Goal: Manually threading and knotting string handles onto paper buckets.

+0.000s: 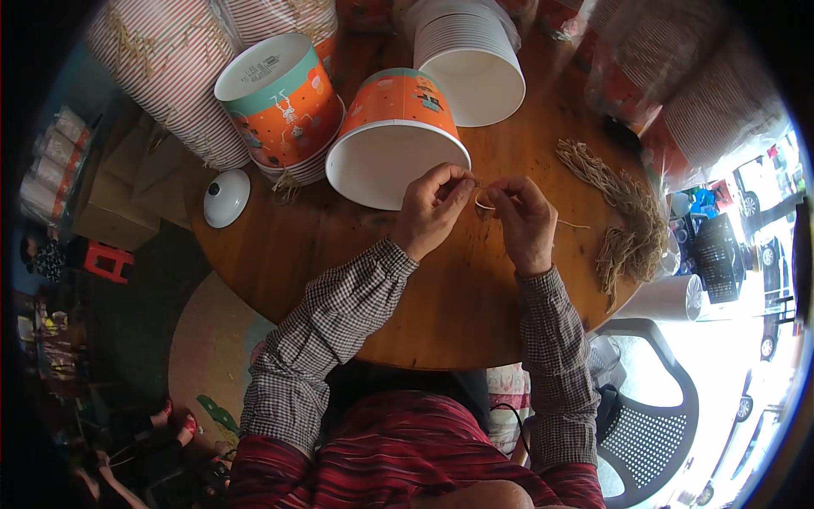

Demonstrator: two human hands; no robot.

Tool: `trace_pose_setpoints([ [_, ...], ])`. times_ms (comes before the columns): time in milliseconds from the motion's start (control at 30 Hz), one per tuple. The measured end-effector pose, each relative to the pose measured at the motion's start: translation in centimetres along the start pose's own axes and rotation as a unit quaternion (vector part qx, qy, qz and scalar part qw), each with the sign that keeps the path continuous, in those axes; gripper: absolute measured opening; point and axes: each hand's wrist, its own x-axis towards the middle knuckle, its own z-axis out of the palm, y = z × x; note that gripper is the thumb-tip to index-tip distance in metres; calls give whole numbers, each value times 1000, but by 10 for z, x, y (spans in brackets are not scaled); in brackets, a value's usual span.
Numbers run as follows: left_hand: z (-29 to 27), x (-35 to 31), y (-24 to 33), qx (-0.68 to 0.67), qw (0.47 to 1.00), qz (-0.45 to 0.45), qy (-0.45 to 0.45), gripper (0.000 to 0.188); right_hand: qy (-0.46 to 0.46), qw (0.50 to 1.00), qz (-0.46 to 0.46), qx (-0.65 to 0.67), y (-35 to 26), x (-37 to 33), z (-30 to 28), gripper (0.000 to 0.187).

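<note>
My left hand (431, 210) and my right hand (526, 222) meet above the table, fingertips pinched close together. Between them is a thin tan cord (573, 225), one end of which sticks out to the right past my right hand. A small curved, ring-like piece (484, 202) hangs at my right fingertips; its kind is too small to make out. Just behind my left hand, an orange paper bucket (398, 100) lies on its side, white opening toward me. A tangled bundle of tan cords (632, 222) lies to the right of my right hand.
Upright orange buckets (292, 119) stand nested at the back left, beside tall striped stacks (157, 72). A white stack of buckets (475, 81) lies behind. A white domed lid (226, 198) sits at the left edge of the round wooden table (424, 314). Plastic-wrapped stacks (712, 127) crowd the right.
</note>
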Motion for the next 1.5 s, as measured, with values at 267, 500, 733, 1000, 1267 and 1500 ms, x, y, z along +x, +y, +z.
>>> trace_pose_setpoints([
  [267,-2,0,0,7,1000,6,8,14,-2,999,38,30,-4,-2,4,12],
  [500,0,0,2,-3,1000,7,4,13,-8,998,24,62,5,-2,0,9],
  [733,2,0,2,0,1000,14,-13,10,-2,1000,14,-10,8,-2,1,5],
  [1000,0,2,6,135,984,116,17,9,97,994,-31,-25,2,-1,-3,6],
  [1267,-3,0,15,-130,986,-101,-25,16,54,954,-171,-241,-11,-1,-4,10],
  [1500,-1,0,23,-242,951,-192,-28,21,9,936,-214,-278,-10,-6,3,12],
])
